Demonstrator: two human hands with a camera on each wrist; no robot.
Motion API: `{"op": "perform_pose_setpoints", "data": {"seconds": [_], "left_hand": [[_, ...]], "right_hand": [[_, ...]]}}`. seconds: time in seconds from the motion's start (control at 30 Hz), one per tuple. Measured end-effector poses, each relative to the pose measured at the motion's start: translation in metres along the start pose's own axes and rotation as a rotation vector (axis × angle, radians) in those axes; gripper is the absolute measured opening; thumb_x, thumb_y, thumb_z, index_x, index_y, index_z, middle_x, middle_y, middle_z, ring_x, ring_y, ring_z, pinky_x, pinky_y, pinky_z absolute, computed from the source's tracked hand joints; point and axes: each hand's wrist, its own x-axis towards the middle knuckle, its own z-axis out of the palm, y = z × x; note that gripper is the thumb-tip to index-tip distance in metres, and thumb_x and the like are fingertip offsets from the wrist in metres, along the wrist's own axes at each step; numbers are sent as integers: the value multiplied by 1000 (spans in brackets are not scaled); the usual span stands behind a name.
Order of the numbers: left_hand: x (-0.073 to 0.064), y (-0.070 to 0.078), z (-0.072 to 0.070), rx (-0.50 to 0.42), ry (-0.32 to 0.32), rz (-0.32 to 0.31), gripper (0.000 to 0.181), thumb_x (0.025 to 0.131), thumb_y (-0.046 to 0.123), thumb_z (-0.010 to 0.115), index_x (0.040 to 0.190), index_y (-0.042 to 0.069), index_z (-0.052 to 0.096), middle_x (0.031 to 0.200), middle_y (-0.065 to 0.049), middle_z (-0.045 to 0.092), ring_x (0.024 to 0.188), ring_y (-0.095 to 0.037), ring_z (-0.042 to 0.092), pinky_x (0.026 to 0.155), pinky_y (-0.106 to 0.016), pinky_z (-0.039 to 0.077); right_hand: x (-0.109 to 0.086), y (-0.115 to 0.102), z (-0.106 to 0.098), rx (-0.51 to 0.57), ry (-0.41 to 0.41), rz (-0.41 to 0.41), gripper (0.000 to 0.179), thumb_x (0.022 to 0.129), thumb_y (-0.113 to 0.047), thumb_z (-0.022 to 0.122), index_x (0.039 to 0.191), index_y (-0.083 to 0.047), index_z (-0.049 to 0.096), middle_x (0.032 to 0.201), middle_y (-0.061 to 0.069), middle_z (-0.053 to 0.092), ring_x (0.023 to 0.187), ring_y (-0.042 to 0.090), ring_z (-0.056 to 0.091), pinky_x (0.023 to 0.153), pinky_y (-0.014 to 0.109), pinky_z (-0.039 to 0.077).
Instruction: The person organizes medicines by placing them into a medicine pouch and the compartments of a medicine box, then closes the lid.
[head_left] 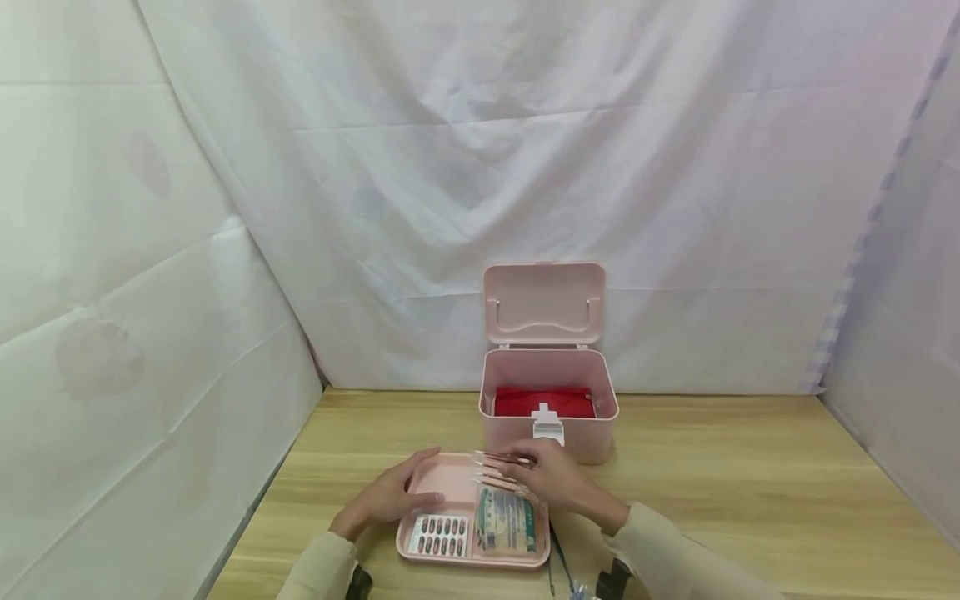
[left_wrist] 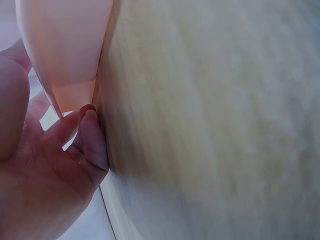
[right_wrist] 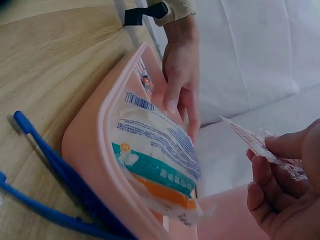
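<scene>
A pink divided tray [head_left: 442, 482] lies on the table before me. My left hand [head_left: 393, 493] holds its left side, thumb over the rim and fingers [left_wrist: 92, 137] low against the outer wall. My right hand [head_left: 558, 477] pinches a clear packet of cotton swabs [right_wrist: 257, 142] between thumb and fingers, above the tray's far right part. Under it, in the right compartment, sits a soft plastic packet [head_left: 506, 523] with a green and orange band. The front left compartment contains a blister pack of capsules [head_left: 441, 535].
Behind the tray stands a pink box [head_left: 502, 435] with its lid [head_left: 544, 304] raised and a red pouch [head_left: 543, 402] inside. Blue plastic tweezers [right_wrist: 60, 175] lie beside the tray's right end. White cloth [head_left: 420, 167] hangs around the wooden table [head_left: 712, 483].
</scene>
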Motion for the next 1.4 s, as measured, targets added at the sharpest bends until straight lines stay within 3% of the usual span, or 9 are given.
{"op": "perform_pose_setpoints", "data": {"seconds": [0.47,0.73,1.1,1.4], "left_hand": [[2,-2,-2,1,-9,10,81,86,47,74,153,21,37,151,-20,42,137,-44,39,108,-66,31],[0,0,-2,6,-8,8,81,86,47,74,153,22,37,151,-22,42,137,-45,40,108,-66,31],[-1,2,-2,-9,-10,27,80,87,44,74,154,19,36,153,-22,39,139,-44,37,110,-66,30],[-2,4,-2,-21,-10,20,81,86,44,74,153,19,36,152,-23,40,137,-45,39,108,-67,30]], "right_hand": [[31,9,31,-94,-34,41,17,94,-16,69,109,-18,75,102,-8,72,96,5,63,85,26,54],[36,19,41,-131,-53,91,17,93,-17,70,109,-18,75,99,-9,71,89,4,61,85,28,55],[35,26,45,-163,-88,170,19,92,-16,70,110,-22,75,103,-10,70,96,8,62,93,41,53],[31,28,49,-246,-107,189,21,90,-19,71,111,-20,75,93,-9,67,81,6,56,75,32,49]]}}
